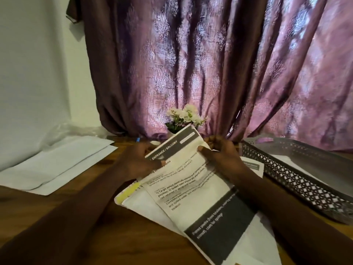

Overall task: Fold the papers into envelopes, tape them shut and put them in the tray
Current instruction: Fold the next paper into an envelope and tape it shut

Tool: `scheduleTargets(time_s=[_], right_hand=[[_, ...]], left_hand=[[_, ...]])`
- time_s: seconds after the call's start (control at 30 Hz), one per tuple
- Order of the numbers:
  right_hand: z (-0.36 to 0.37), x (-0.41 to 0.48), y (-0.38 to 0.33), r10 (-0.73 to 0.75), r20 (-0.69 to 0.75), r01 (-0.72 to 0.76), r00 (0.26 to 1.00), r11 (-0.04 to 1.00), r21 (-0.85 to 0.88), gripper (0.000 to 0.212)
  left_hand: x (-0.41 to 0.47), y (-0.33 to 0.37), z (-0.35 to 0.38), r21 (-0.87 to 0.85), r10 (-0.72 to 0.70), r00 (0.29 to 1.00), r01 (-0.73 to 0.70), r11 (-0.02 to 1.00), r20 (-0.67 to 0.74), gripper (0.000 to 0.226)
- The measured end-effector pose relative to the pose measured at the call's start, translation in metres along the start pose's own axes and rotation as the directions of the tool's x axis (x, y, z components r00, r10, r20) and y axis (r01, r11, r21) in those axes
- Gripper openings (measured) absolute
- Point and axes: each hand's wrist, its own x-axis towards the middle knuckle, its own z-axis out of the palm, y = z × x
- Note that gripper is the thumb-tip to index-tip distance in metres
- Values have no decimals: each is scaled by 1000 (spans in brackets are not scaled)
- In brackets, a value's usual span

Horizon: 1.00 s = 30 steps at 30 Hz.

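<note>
A printed paper (193,188) with dark header bands is lifted off the wooden table in front of me, tilted and partly folded lengthwise. My left hand (137,161) grips its left edge near the top. My right hand (221,152) pinches the upper right edge, thumb on the printed face. Beneath it lie more sheets (145,205), one with a yellow strip along its edge. The dark perforated metal tray (286,180) stands to the right and holds a white envelope or paper (286,159).
White sheets (57,163) are spread at the left of the table (38,217), with clear plastic wrap behind them. A small pot of white flowers (183,117) stands behind the paper, against a purple curtain (210,64). A blue pen tip (138,139) shows beside my left hand.
</note>
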Motion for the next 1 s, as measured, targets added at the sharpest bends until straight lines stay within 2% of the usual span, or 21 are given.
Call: scheduleTargets(time_s=[0.07,0.13,0.2,0.27,0.3,0.37,0.47,0.53,0.63,0.7,0.8,0.9,1.0], right_hand=[[4,-3,-4,23,4,-23,1000,992,123,15],[8,-6,-9,77,38,-84,996,965,247,8],[9,-7,-11,164,99,-183,982,952,245,33],[10,-6,-11,285,179,-325,942,909,261,62],[10,-7,-11,323,205,-371,924,887,276,65],[13,-9,-10,329,235,-388,915,877,284,47],[21,-13,-5,226,205,-281,952,911,301,21],[28,-17,0,177,134,-213,975,915,344,18],[35,-20,0,56,64,-69,996,973,222,22],[39,-21,-4,-55,97,46,994,995,91,34],[48,-25,-10,-139,127,122,982,984,131,45],[56,-27,-11,-138,132,109,982,972,206,32],[56,-26,-7,-119,108,97,987,978,186,18]], left_hand=[[-3,5,-5,31,112,990,-109,994,-91,25],[-6,12,-13,295,330,914,-256,920,-235,18],[-9,20,-21,543,581,765,-374,751,-277,11],[-15,26,-26,639,681,699,-426,640,-217,13],[-17,28,-25,662,689,701,-429,615,-185,14],[-20,28,-22,690,669,732,-420,590,-126,18],[-21,30,-17,686,623,782,-446,575,-13,29],[-23,30,-12,660,591,804,-481,577,69,41],[-26,27,2,531,476,873,-452,717,101,70],[-25,27,12,468,440,896,-413,781,58,63],[-23,30,18,393,565,823,-503,770,-54,20],[-22,30,15,368,580,806,-507,779,-119,22],[-19,26,7,492,607,789,-491,719,-98,23]])
